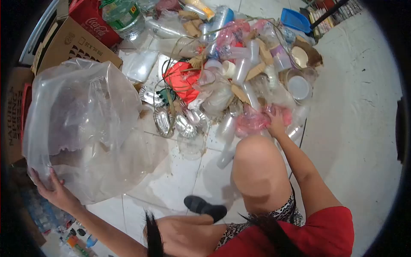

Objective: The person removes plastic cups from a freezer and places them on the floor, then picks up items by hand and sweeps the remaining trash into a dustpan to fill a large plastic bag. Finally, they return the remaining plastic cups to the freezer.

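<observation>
Your left hand (53, 192) holds the lower left edge of the large clear bag (124, 141), fingers loosely spread along the plastic rather than made into a fist. In the head view, the bag's wide mouth gapes at the left, in front of the brown cardboard box (77, 45) and near the red Coca-Cola box (92, 21). Well apart from it, your right hand (276, 122) reaches past your bent knee (261, 171) and touches the pink plastic bag (252, 123) at the near edge of the pile; its fingers are bent over the crumpled plastic, but you cannot tell from here whether they have closed on it. Clear plastic cups lie around that bag, one of them (225, 157) on the tiles beside your knee. Farther up the pile are more cups, cardboard scraps, a round white lid (298, 87) and a bright red bag (184, 81). Between your two hands, shiny foil trays (186, 126) lie on the white tiled floor (171, 180). Beyond the pile you have a blue dustpan (295, 20) at the upper right and a large clear bottle with a green label (122, 17) at the upper left.
</observation>
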A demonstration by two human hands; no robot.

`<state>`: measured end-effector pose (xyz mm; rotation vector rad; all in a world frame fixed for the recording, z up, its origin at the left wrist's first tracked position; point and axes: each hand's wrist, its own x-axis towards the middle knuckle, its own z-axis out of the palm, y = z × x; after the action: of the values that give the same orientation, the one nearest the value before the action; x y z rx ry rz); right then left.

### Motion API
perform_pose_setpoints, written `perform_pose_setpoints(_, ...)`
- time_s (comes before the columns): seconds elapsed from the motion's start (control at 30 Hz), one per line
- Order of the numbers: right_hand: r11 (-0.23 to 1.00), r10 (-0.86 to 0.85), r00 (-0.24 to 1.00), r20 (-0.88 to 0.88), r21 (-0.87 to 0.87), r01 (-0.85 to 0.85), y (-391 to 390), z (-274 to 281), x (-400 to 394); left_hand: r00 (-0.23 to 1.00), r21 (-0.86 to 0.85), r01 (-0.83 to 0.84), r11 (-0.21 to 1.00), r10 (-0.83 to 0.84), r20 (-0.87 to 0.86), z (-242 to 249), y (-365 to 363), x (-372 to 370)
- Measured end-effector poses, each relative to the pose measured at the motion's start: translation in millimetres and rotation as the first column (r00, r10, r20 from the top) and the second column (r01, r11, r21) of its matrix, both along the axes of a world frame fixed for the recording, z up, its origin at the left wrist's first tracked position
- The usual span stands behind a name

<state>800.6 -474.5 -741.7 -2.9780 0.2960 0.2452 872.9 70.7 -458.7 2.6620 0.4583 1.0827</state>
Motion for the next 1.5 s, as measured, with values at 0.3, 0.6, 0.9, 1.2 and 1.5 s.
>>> perform_pose_setpoints(0.3,0.557,-0.583,0.699,0.414,0.830,-0.026,-44,105,106,0.959,-0.277,0.161,0.947,-0.084,0.270,-13,28,11)
perform_pose_setpoints(0.6,0.989,0.087,0.996,0.033,-0.124,-0.083,40,-16,-9,0.957,-0.307,0.271,0.912,-0.222,0.185,-9,35,-3)
perform_pose_setpoints(0.9,0.843,-0.096,0.995,0.005,0.532,0.079,3,-45,11,0.965,-0.208,0.252,0.945,-0.230,0.122,-11,31,-8)
perform_pose_setpoints(1.2,-0.192,-0.288,0.954,-0.084,0.981,0.029,-33,20,-8,0.980,-0.071,0.192,0.979,-0.188,0.065,-6,48,-20)
perform_pose_setpoints(1.5,-0.734,0.049,0.991,0.123,0.677,-0.047,31,165,95,0.976,-0.156,0.178,0.972,-0.155,0.151,2,55,-20)
